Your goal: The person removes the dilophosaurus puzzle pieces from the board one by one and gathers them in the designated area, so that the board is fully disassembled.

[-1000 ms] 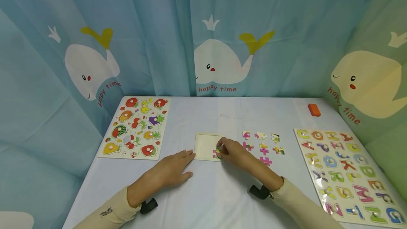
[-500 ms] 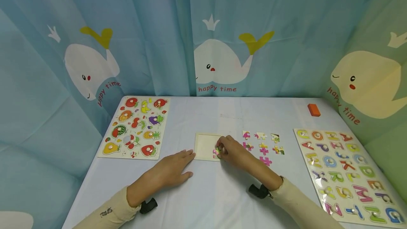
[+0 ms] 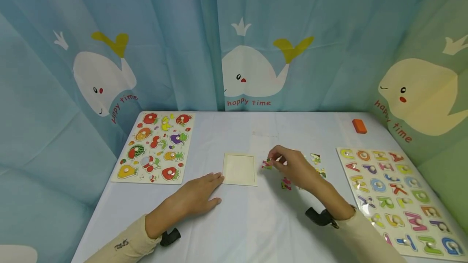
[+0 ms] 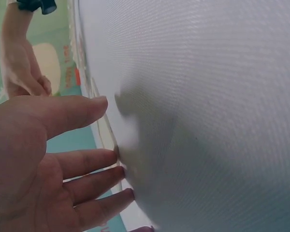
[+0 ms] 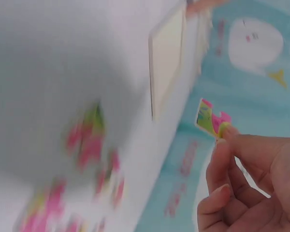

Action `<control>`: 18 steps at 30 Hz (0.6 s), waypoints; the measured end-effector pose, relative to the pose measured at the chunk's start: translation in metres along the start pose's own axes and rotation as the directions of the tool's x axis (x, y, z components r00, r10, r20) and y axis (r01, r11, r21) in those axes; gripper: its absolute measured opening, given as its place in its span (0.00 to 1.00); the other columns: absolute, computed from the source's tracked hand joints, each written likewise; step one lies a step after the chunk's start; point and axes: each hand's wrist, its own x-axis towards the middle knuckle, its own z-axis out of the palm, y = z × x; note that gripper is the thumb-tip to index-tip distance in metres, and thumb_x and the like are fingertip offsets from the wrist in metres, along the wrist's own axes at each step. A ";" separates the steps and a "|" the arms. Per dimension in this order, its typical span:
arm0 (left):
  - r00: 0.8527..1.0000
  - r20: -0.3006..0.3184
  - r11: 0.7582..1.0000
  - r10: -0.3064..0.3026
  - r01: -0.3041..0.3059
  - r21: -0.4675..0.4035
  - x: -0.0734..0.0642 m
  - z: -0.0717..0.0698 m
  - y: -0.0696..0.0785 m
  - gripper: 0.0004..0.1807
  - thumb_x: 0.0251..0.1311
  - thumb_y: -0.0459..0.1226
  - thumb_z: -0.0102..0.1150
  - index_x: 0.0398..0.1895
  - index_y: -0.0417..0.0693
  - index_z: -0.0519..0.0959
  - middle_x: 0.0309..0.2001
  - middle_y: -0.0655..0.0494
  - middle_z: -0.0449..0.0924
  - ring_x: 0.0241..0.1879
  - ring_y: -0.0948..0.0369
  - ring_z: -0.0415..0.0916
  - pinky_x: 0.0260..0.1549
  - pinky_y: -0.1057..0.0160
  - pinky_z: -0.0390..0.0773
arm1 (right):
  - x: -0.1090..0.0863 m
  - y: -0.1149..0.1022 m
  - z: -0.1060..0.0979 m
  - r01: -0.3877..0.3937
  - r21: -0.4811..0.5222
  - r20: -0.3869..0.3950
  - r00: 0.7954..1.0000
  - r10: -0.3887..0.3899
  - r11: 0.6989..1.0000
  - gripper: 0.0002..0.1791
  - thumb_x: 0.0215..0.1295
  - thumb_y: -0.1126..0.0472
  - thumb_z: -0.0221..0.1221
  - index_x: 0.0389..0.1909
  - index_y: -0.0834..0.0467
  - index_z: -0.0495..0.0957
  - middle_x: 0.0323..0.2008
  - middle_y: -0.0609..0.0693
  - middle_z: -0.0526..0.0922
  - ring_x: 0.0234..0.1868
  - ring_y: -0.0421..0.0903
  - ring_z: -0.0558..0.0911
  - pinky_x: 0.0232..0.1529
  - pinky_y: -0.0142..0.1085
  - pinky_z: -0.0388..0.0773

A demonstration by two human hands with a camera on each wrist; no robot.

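A square, cream-coloured puzzle tray (image 3: 239, 169) lies in the middle of the table with no piece in it. My left hand (image 3: 199, 194) rests on the cloth, palm down, fingers straight, its fingertips at the tray's left edge. To the right of the tray, my right hand (image 3: 294, 169) pinches a pink-and-green jigsaw piece (image 5: 206, 119) between thumb and forefinger, held above the table. Beneath and beyond that hand lie several loose jigsaw pieces, among them a pink-and-green piece (image 3: 286, 183) and a greenish piece (image 3: 315, 158); the hand and forearm hide others. They look blurred in the right wrist view.
A fruit peg board (image 3: 155, 147) lies at the left. On the right is an alphabet peg board (image 3: 398, 202), partly behind the right sleeve. An orange block (image 3: 359, 126) sits at the back right. A whale-print curtain (image 3: 175, 52) surrounds the table's far sides.
My right hand has lifted the jigsaw piece out of the tray and moved right with it. A loose piece near the forearm has come into view. The left hand has stayed put.
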 end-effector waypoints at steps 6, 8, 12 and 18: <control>1.000 0.002 1.000 -0.005 0.005 0.002 0.000 0.001 -0.001 0.35 0.72 0.45 0.64 0.77 0.39 0.69 0.78 0.45 0.68 0.77 0.46 0.66 0.74 0.46 0.69 | -0.032 0.030 -0.054 -0.134 -0.015 0.065 0.989 0.135 0.991 0.06 0.73 0.68 0.64 0.46 0.57 0.80 0.38 0.49 0.86 0.37 0.49 0.84 0.33 0.34 0.82; 1.000 0.002 1.000 -0.007 0.007 0.000 -0.001 0.001 0.000 0.35 0.72 0.45 0.64 0.77 0.39 0.69 0.78 0.45 0.68 0.77 0.46 0.66 0.74 0.46 0.69 | -0.045 0.044 -0.070 -0.159 -0.017 0.098 0.982 0.160 0.987 0.05 0.73 0.68 0.64 0.45 0.57 0.80 0.37 0.49 0.84 0.37 0.47 0.82 0.34 0.33 0.81; 1.000 0.002 1.000 -0.003 0.003 0.002 -0.001 0.001 0.000 0.35 0.72 0.45 0.64 0.77 0.39 0.69 0.78 0.45 0.68 0.77 0.46 0.66 0.73 0.46 0.69 | -0.069 0.073 -0.087 -0.194 0.029 0.142 0.972 0.188 0.981 0.03 0.73 0.67 0.63 0.44 0.59 0.79 0.37 0.48 0.83 0.36 0.43 0.81 0.35 0.32 0.80; 1.000 -0.006 1.000 0.005 -0.005 0.009 -0.001 0.002 -0.001 0.35 0.72 0.45 0.64 0.77 0.39 0.69 0.78 0.45 0.68 0.77 0.46 0.66 0.73 0.46 0.69 | -0.090 0.102 -0.089 -0.188 0.144 0.233 0.961 0.151 0.972 0.03 0.76 0.70 0.59 0.46 0.65 0.78 0.39 0.51 0.82 0.38 0.39 0.80 0.38 0.30 0.80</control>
